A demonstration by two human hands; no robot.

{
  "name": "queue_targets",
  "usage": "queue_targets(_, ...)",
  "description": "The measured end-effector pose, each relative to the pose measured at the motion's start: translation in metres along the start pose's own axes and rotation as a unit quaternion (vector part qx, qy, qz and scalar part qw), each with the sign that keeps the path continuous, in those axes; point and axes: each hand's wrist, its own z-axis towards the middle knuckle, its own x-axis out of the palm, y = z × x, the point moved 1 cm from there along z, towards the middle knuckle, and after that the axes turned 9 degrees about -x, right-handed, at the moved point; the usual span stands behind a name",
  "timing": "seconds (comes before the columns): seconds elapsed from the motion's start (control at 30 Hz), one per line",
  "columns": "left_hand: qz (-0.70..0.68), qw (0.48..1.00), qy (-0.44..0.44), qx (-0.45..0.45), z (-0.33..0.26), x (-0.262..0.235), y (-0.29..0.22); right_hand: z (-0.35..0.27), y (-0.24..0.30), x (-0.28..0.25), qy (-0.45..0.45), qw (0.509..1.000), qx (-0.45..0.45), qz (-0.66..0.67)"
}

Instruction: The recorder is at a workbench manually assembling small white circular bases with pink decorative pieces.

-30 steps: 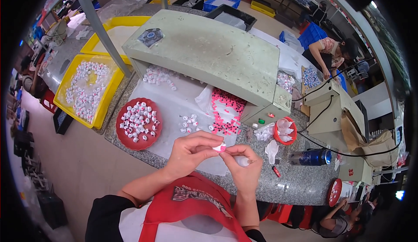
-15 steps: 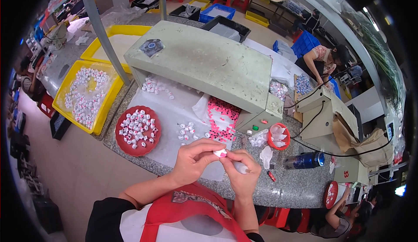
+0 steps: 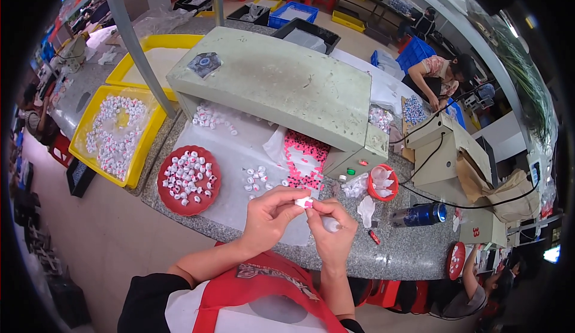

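Note:
Between my two hands, above the table's front edge, is a small white piece with a pink patch. My left hand is closed, pinching it between thumb and fingertips. My right hand is closed too, its thumb and index finger at the pink side. Tucked in that same hand is a small translucent squeeze bottle with a thin tip. Just beyond my fingers, several similar white pieces lie on a white sheet. Beside them are many small pink pieces spread under the grey-green metal box.
A red plate of white pieces sits left, near a yellow tray holding more. The metal box spans the table's middle. Rightward are a red cup with crumpled tissue, a blue tumbler and black cables. Other people work nearby.
The white piece has turned a little between my fingertips, so its pink patch faces differently. In my right hand the bottle has tilted, and its thin tip now shows. The view has shifted slightly.

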Motion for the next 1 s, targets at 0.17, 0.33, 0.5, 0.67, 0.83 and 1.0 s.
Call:
queue_targets(0.17,-0.144,0.974,0.035,-0.17,0.011,-0.011,-0.002,0.01,0.009,-0.006,0.027,0.994,-0.088,-0.05)
queue_targets(0.33,-0.089,0.979,0.086,-0.16,0.01,-0.017,-0.011,0.004,-0.004,-0.009,0.068,0.991,-0.114,0.021)
queue_targets(0.5,0.011,0.987,0.132,-0.089,0.008,-0.022,-0.017,0.008,-0.002,-0.007,0.069,0.99,-0.05,0.112)
queue_targets(0.67,0.083,0.992,0.088,-0.026,0.009,-0.022,-0.005,0.01,-0.009,-0.006,0.092,0.982,0.042,0.16)
queue_targets(0.83,0.028,0.992,0.084,-0.091,0.013,-0.02,-0.007,0.009,-0.013,-0.004,0.076,0.976,0.094,0.183)
queue_targets(1.0,0.026,0.99,0.105,-0.086,0.016,-0.021,0.002,0.006,-0.024,-0.002,0.065,0.978,0.059,0.187)
